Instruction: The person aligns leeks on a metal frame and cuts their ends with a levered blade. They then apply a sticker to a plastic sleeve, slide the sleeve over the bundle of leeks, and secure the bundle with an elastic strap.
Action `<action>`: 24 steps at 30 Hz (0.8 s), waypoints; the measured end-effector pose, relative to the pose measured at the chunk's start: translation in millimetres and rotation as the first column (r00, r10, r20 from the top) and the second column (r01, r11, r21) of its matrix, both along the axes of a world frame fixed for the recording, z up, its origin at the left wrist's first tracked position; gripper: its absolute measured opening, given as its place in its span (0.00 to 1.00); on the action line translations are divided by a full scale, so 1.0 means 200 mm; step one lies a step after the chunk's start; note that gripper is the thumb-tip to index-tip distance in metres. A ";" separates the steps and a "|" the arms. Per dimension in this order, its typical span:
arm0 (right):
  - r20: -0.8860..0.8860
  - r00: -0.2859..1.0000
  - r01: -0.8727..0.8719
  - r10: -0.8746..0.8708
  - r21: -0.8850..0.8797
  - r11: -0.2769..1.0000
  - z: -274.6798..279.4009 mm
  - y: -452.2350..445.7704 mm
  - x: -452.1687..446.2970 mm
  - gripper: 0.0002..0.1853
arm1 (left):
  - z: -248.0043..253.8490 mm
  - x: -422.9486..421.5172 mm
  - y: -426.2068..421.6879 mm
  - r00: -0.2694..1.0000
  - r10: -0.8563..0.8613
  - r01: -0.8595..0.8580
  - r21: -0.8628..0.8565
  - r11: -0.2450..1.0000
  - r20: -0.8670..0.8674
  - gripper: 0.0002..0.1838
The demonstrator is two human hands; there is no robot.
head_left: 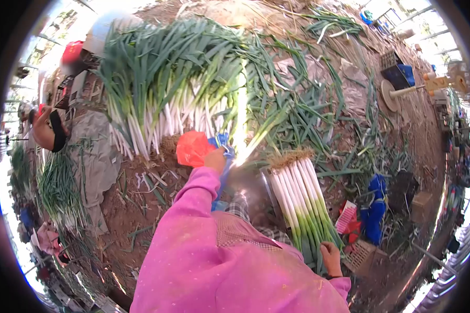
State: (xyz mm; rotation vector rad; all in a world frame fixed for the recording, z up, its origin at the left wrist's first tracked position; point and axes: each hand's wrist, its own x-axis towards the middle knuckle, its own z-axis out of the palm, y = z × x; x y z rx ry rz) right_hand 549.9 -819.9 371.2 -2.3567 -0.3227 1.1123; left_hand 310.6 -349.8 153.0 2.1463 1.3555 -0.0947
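Leek row: trimmed leeks [305, 201] side by side right of centre on the dirt floor [136, 208], roots toward its far edge, leaves toward the near one
Left hand [214, 159]: clenched on crinkly blue plastic [223, 175], thin red plastic [192, 148] bunched right beside it
Right hand [330, 258]: fingers curled at the row's leafy end, can't tell if it's really gripping
Clutter: loose leaves [308, 122] everywhere on the right, big leek heap [167, 88] toward the far edge
Far right: dark crate [389, 60], round-ended spool [394, 95]
Far left: wrinkled grey sheet [96, 156], another person's arm [43, 130]
Textures: smooth, straight white stalks, scruffy strawlike roots, flat strappy leaves
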 end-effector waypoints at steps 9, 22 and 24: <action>0.113 0.870 -0.478 0.479 -0.040 0.877 0.02 0.56 0.04 0.16 | 0.05 -0.01 0.00 0.773 0.421 -0.148 -0.510 0.847 0.474 0.22; -0.712 0.557 -0.133 0.427 0.430 0.893 0.05 1.85 -0.29 0.24 | 1.37 -0.03 -0.14 0.325 0.453 -0.036 -0.468 0.883 0.830 0.11; -0.742 0.499 -0.082 0.448 0.474 0.877 0.08 1.82 -0.31 0.19 | 1.44 -0.06 -0.20 0.284 0.441 -0.042 -0.449 0.893 0.851 0.10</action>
